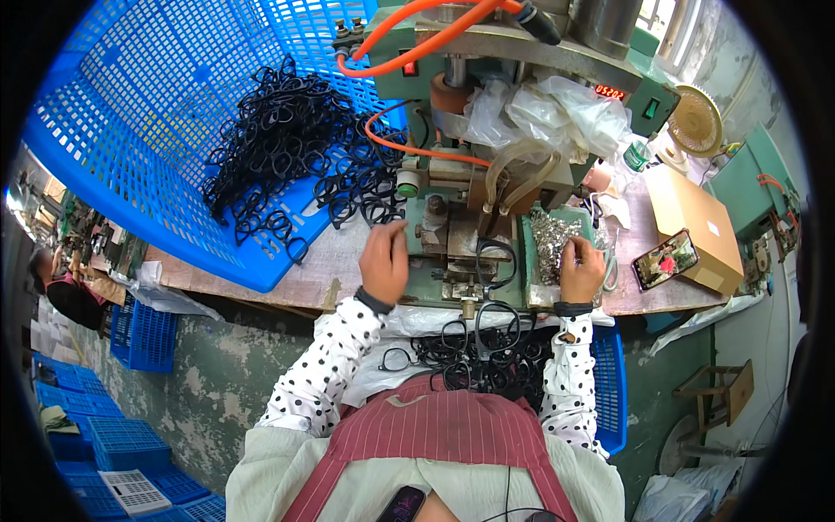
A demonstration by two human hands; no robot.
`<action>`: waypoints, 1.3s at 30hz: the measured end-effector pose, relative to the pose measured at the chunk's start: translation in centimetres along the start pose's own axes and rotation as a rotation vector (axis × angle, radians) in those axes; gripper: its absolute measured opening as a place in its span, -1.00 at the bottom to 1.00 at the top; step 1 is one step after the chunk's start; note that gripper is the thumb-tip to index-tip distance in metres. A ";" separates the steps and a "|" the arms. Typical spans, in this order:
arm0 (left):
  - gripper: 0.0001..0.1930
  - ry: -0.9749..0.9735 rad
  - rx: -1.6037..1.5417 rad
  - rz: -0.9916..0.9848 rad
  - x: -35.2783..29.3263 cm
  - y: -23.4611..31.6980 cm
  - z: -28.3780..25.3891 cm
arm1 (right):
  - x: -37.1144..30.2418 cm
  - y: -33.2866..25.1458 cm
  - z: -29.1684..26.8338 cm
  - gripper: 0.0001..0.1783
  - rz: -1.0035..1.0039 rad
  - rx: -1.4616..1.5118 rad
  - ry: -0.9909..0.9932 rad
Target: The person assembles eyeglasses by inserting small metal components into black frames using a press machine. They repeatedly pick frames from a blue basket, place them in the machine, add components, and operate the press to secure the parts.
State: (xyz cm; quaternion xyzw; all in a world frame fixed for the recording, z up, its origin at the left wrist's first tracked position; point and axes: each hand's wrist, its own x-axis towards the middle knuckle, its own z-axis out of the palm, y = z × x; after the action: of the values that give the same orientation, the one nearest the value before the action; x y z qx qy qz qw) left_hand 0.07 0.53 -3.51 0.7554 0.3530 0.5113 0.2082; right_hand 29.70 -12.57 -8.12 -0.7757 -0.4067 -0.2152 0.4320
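Observation:
My left hand (384, 263) is at the left of a green press machine (433, 291), fingers pressed together beside the nearest black eyeglass frames (379, 209). Whether it pinches one of them I cannot make out. My right hand (583, 271) has its fingertips drawn together at a heap of small shiny metal parts (551, 237) in a green tray (529, 277). Anything between those fingertips is too small to see. Between my hands, one black eyeglass frame (498, 306) lies at the fixture, one rim over it and the other hanging past the front edge.
A large blue basket (104, 196) with piled black frames leans at the left. More frames (452, 361) lie at my lap, beside another blue basket (616, 383). At the right, a phone (665, 260) rests against a cardboard box (696, 222). Orange hoses (417, 150) cross the machine.

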 end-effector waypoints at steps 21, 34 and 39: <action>-0.72 0.045 0.292 0.128 1.9 -1.1 -3.2 | 0.5 -0.9 -0.5 -0.90 0.236 0.115 -0.135; -0.50 -0.072 -0.020 0.690 1.0 7.6 -1.1 | 2.2 -14.0 -4.6 -0.77 0.268 0.866 -0.399; -0.62 -0.098 -0.019 0.696 1.0 7.8 -1.6 | 2.6 -17.1 -3.7 -0.66 0.312 0.851 -0.317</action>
State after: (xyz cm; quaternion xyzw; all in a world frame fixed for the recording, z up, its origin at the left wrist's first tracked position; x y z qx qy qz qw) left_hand 1.35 -3.97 2.96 0.8522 0.0589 0.5180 0.0452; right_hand 17.28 -9.53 4.11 -0.6050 -0.3985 0.1588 0.6708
